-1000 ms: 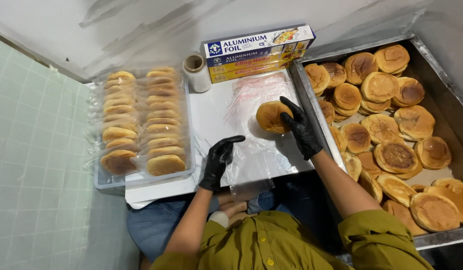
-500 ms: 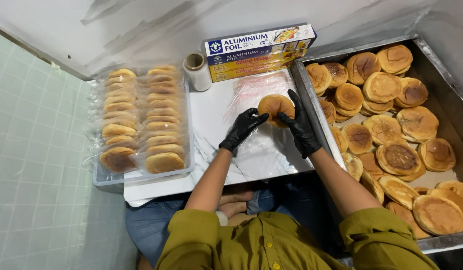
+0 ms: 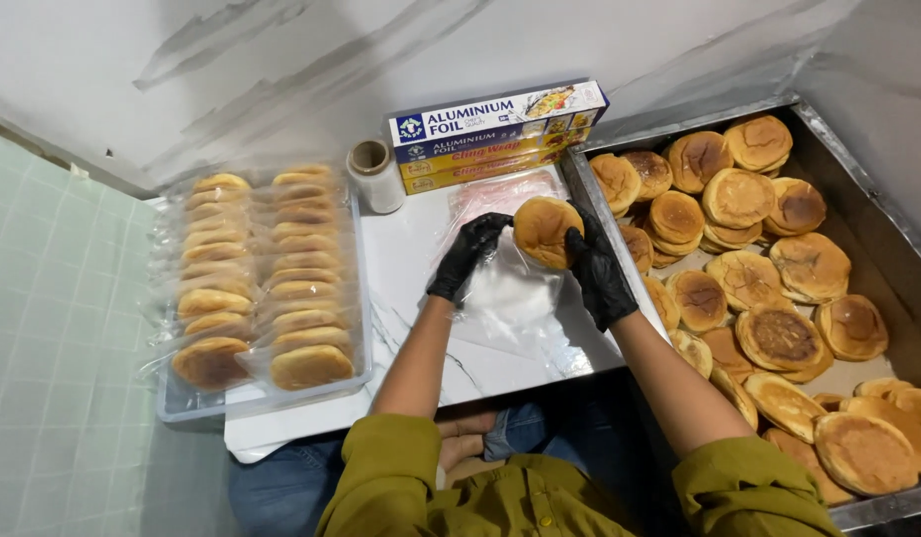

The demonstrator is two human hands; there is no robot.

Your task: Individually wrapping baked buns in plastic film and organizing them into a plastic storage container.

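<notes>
Both my hands wear black gloves. My right hand [image 3: 598, 274] grips a round golden bun [image 3: 546, 230] by its right edge, lifted above a white board [image 3: 401, 268]. My left hand [image 3: 466, 255] holds the left side of the bun and a sheet of clear cling film [image 3: 510, 290] that hangs crumpled beneath it. More film lies flat on the board under the bun.
A metal tray [image 3: 883, 224] at right holds several unwrapped buns [image 3: 779, 336]. A clear tray [image 3: 262, 383] at left holds two rows of wrapped buns [image 3: 252, 278]. Foil and wrap boxes [image 3: 495, 129] and a tape roll [image 3: 373, 175] stand at the back. Green tiles lie at far left.
My left hand moved from the film's near edge up to the bun. The bun has been lifted off the board and the film has been drawn up beneath it.
</notes>
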